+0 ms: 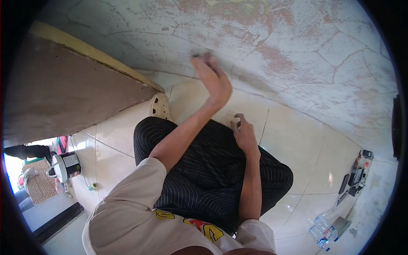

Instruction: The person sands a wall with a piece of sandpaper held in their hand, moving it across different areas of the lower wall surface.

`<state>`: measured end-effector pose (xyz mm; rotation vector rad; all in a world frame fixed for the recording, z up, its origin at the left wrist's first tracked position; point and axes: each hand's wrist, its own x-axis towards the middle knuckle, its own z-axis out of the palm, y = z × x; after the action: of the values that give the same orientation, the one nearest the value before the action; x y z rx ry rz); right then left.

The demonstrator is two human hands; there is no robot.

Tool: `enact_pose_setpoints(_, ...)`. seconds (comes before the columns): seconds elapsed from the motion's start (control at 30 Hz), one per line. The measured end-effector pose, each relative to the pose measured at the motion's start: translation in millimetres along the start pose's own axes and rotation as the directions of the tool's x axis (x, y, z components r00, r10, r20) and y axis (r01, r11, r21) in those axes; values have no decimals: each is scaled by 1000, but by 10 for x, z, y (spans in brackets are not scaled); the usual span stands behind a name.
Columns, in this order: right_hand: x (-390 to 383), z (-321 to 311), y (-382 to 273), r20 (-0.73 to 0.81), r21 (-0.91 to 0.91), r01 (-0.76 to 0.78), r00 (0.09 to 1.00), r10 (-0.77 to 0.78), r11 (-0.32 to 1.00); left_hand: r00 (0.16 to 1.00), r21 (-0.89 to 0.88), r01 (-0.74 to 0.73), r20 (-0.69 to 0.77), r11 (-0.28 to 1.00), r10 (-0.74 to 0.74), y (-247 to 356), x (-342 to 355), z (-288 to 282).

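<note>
My left hand [211, 78] is raised against the peeling painted wall [297, 46], bent at the wrist and smeared by motion. Its fingers are closed around something small and dark, too blurred to name. Reddish-brown patches and cracks show through the wall's pale grey-white paint around it. My right hand [245, 135] hovers above my right leg with nothing in it, thumb and fingers loosely bent and apart. Grey dust coats its fingertips. Dark pinstriped trousers [199, 170] cover my folded legs as I sit low, facing the wall.
A brown panel with a yellowish edge [85, 85] stands at left, beside a beige clog [160, 106]. Farther left are a lidded bucket [66, 165] and a small can [92, 186]. Plastic bottles [322, 231] and small dark devices [356, 176] lie along the right wall. Pale tiles [293, 131] cover the floor.
</note>
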<state>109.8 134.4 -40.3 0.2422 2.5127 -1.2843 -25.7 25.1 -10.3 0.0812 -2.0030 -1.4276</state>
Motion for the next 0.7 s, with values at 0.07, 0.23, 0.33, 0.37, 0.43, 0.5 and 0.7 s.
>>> enact_pose_setpoints(0.07, 14, -3, -12, -11, -20, 3, 1000, -3, 1000, 980, -51, -44, -195, 998, 34, -13, 98, -23)
enact_pose_setpoints(0.23, 10, 47, 102, 16, 9, 22, 1000, -22, 1000, 1000, -30, 26, -11, 999, -26, 52, -163, 36)
enact_pose_setpoints(0.33, 20, 37, 122, 7, 35, 14, 1000, -14, 999, 996, -33, 79, -24, 996, -80, 42, 26, -47)
enact_pose_setpoints(0.37, 35, 54, 105, -25, 6, 48, 999, -48, 999, 990, -52, 93, -99, 994, -98, 18, 89, -76)
enact_pose_setpoints(0.43, 41, 82, 102, -57, -22, 80, 995, -82, 997, 997, -18, 49, -61, 999, -50, 63, -75, -24)
enact_pose_setpoints(0.5, 46, 72, 127, -52, 7, 90, 995, -90, 996, 999, 19, 7, -36, 1000, -6, 86, -141, 24)
enact_pose_setpoints(0.7, 37, 73, 98, -58, -18, 85, 995, -86, 996, 1000, 0, 27, 2, 1000, -27, 55, -39, -21)
